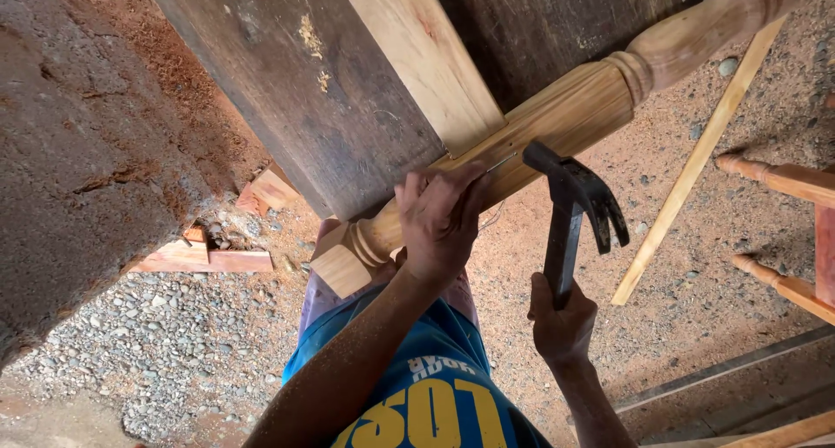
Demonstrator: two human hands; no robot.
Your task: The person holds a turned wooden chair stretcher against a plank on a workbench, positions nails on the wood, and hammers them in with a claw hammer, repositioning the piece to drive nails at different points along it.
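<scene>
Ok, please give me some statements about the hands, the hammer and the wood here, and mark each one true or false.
1. The right hand holds a black claw hammer by its handle. True.
2. The left hand rests on a turned wooden leg. True.
3. The left hand pinches a thin nail against the leg. True.
4. The hammer head is lying on the ground. False: it is raised beside the leg, close to the nail.
5. The ground is covered with green grass. False: it is reddish sawdust and gravel.
</scene>
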